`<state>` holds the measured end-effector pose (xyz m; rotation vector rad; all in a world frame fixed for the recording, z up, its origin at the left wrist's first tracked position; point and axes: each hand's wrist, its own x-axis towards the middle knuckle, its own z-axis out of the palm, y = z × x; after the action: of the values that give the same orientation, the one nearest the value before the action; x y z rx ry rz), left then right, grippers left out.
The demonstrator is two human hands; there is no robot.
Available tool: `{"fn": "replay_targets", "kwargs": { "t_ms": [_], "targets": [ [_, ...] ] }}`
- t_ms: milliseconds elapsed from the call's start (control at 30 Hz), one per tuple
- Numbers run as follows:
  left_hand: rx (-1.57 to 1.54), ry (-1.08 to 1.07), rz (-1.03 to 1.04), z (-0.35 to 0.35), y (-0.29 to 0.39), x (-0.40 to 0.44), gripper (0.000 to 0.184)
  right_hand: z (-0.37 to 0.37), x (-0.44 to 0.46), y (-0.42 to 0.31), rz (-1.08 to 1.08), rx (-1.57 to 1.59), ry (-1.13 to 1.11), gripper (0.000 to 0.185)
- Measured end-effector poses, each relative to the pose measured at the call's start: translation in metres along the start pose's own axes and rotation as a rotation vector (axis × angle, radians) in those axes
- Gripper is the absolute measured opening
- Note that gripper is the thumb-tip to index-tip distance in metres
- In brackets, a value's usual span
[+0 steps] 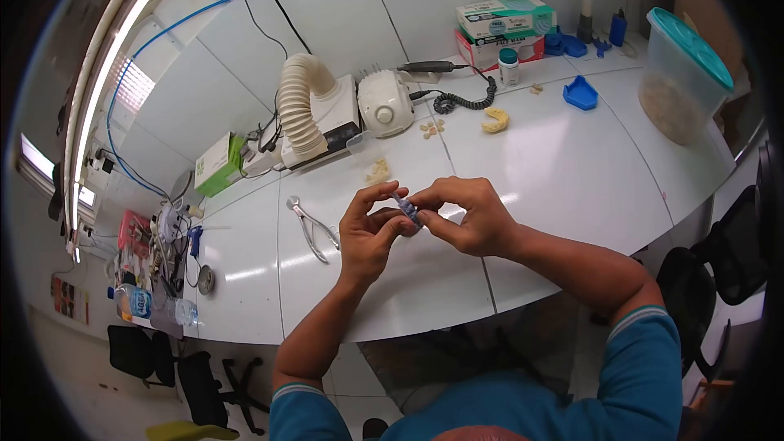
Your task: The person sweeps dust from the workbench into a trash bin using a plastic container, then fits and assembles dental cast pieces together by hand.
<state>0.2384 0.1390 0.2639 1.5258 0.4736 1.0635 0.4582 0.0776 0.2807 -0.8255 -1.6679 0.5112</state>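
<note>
A small blue-grey ridged piece point(410, 211), resembling a row of dental teeth, is held over the white table between both hands. My left hand point(366, 235) pinches it from the left with thumb and fingers. From the right, the thumb and fingertips of my right hand point(467, 216) close on the same piece. Metal pliers point(309, 227) lie left of my left hand, handles spread. Just beyond the hands is a small cluster of pale pieces point(378, 171). A yellow arch-shaped dental model point(495, 121) rests farther back.
Behind stand a white handpiece control unit point(385, 104) and a ribbed suction hose point(304, 102). A blue tray point(581, 94), glove box point(506, 18) and lidded tub point(684, 77) are at the back right. A green box point(219, 165) and water bottle point(135, 302) stand left.
</note>
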Motion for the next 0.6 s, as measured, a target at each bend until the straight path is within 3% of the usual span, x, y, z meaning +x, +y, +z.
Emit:
{"fn": "replay_targets", "kwargs": {
  "t_ms": [267,600],
  "targets": [
    [0.154,-0.006,0.128,0.0011,0.0002,-0.0007,0.06,0.0012,-0.0013,0.0024,0.082,0.05,-0.013,0.017],
    [0.142,-0.014,0.05,-0.0023,0.0044,0.0005,0.063,-0.0025,-0.0008,0.0025,0.157,0.05,-0.086,0.014]
  ]
}}
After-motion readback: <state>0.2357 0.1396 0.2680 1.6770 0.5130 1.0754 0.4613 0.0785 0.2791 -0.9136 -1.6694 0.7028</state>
